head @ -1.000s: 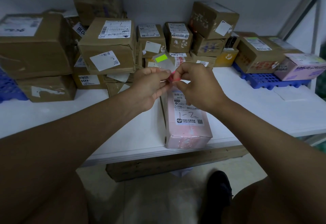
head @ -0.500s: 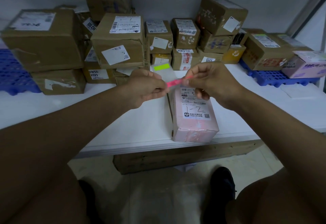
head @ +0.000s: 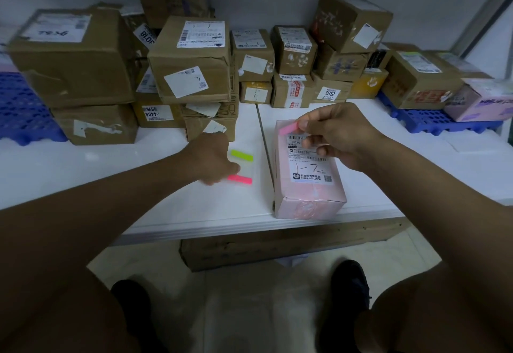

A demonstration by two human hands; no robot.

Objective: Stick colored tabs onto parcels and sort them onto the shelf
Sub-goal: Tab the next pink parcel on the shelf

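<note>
Fingers (head: 304, 124) of the right hand (head: 337, 137) pinch a pink tab (head: 288, 129) over the pink parcel (head: 308, 172); left hand (head: 212, 158) grip unclear, brown boxes (head: 191, 58) stacked behind.

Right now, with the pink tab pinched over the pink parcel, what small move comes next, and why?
Probably lower the right hand and press the pink tab flat onto the pink parcel. The tab already hangs at the parcel's far top edge, just above its label, while the left hand rests on the tab sheet on the table.
</note>
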